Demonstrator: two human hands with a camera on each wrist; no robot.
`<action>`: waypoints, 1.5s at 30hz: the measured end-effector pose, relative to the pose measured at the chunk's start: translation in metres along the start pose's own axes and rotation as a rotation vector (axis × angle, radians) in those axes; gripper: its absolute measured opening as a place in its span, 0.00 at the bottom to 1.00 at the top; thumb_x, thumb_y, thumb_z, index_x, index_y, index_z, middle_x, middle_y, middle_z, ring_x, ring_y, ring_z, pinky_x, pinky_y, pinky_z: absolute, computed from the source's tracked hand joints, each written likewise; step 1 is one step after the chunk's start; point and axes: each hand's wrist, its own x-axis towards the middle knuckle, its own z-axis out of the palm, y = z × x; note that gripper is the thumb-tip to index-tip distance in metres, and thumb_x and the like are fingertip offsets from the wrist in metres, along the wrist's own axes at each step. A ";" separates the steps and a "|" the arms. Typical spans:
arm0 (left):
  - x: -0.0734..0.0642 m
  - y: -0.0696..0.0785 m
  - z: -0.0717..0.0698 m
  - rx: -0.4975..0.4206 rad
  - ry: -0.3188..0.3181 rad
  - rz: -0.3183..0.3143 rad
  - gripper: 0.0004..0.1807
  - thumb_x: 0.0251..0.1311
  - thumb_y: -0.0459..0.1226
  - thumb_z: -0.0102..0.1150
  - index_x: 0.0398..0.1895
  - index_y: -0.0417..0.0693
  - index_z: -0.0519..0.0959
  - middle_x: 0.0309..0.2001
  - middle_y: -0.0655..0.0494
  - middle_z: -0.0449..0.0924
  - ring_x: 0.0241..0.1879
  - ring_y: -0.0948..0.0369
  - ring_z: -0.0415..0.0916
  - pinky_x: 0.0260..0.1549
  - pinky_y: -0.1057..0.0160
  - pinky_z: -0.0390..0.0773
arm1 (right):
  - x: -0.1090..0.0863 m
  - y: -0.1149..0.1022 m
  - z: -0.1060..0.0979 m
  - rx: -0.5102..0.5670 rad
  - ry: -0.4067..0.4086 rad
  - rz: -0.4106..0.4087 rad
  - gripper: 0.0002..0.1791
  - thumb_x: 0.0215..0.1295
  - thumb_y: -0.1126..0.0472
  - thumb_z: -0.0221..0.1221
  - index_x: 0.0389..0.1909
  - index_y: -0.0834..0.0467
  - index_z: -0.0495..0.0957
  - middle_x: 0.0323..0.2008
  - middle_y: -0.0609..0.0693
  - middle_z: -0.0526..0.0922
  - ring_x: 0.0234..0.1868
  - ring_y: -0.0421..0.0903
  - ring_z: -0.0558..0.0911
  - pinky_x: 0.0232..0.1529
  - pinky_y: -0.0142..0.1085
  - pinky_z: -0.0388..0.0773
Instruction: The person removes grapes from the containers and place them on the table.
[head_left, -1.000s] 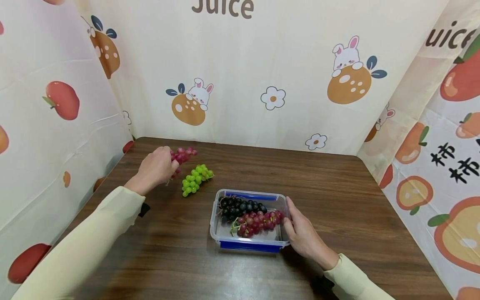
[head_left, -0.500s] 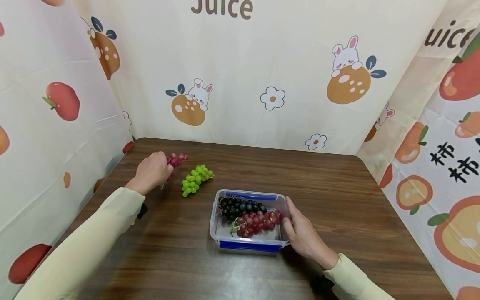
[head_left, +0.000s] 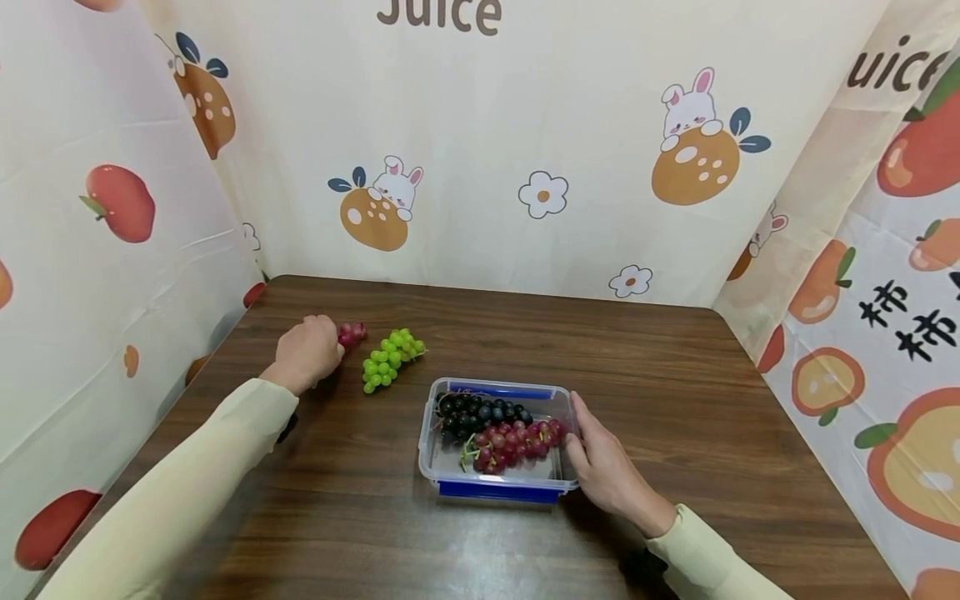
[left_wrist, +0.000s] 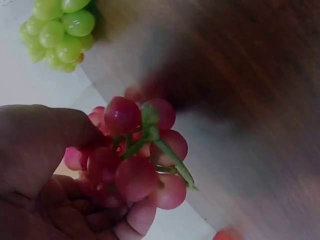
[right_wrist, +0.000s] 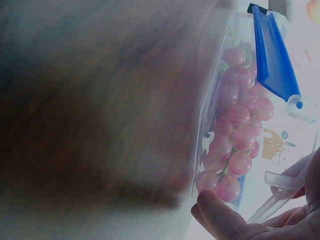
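My left hand (head_left: 306,353) holds a bunch of red grapes (head_left: 351,335) low at the table's left side. Up close in the left wrist view, the thumb and fingers grip the red grapes (left_wrist: 135,175) below their green stem. A bunch of green grapes (head_left: 392,358) lies just to the right of that hand. My right hand (head_left: 611,467) rests against the right end of a clear plastic container (head_left: 442,472) with blue latches, fingers fairly straight. Inside the container, a bunch of black grapes (head_left: 480,414) lies behind another bunch of red grapes (head_left: 512,447).
The brown wooden table (head_left: 637,358) has a printed curtain (head_left: 487,150) behind it and more along both sides. Its left edge runs close to my left forearm. The right wrist view is largely blurred on its left half.
My left hand has lowered and come slightly nearer with its red grapes, drawing left of the green ones. The right hand and the container have stayed in place.
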 end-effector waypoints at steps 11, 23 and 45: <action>0.000 -0.005 -0.002 0.001 -0.107 0.010 0.16 0.61 0.43 0.61 0.30 0.36 0.75 0.34 0.39 0.76 0.31 0.47 0.77 0.29 0.45 0.80 | 0.000 -0.002 -0.001 -0.001 -0.004 0.015 0.34 0.76 0.70 0.51 0.78 0.71 0.51 0.75 0.68 0.60 0.71 0.59 0.68 0.66 0.56 0.66; 0.000 -0.006 -0.001 0.011 -0.151 0.000 0.26 0.63 0.49 0.62 0.44 0.31 0.74 0.38 0.38 0.77 0.33 0.48 0.75 0.30 0.47 0.78 | 0.000 -0.001 0.000 -0.011 -0.009 0.021 0.34 0.76 0.70 0.50 0.78 0.71 0.50 0.75 0.68 0.60 0.72 0.59 0.67 0.66 0.56 0.65; -0.013 0.023 -0.014 0.040 -0.011 0.096 0.39 0.64 0.55 0.59 0.59 0.25 0.69 0.52 0.29 0.75 0.47 0.39 0.77 0.43 0.36 0.80 | 0.000 0.000 0.000 -0.013 -0.016 0.034 0.35 0.75 0.70 0.51 0.78 0.71 0.50 0.74 0.68 0.61 0.70 0.59 0.68 0.66 0.55 0.67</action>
